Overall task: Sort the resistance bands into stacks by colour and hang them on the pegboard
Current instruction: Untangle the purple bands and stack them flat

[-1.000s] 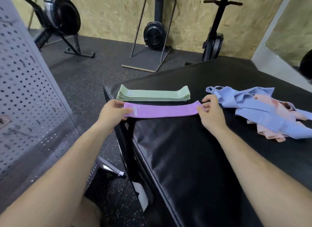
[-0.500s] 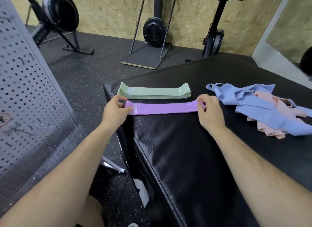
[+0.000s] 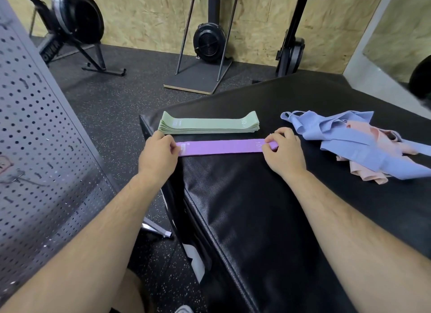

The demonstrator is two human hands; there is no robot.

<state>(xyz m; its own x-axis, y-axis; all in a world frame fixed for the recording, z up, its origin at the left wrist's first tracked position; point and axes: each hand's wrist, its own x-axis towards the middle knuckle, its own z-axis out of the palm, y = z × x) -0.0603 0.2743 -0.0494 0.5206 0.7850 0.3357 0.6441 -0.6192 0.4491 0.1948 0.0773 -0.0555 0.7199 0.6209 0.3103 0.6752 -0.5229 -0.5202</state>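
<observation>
Purple resistance band now lies flat and straight on the black padded block, where a second ago it was held slightly bowed and askew between the hands. The left hand pinches its left end between thumb and fingers, and the right hand has its fingers curled over the right end, pinching it too. The right-hand fingers have drawn in tighter than before. I judge that this band is being squared up as the first of a purple stack.

Just beyond it, parallel and barely apart, sits the green stack, neat and seemingly finished. To the right, near the right hand but not touching it, the blue bands and pink bands lie tangled in one heap, unsorted. Nothing appears to hang on the pegboard yet, so most of the task remains.

The band's left end reaches the block's left edge, and the left hand sits partly over the drop. Nudged further left, the band could slide off. Bare padding on the near side gives room for more stacks. The pegboard stands left across a strip of speckled floor. Farther off, an exercise machine stands against the chipboard wall, well apart.
</observation>
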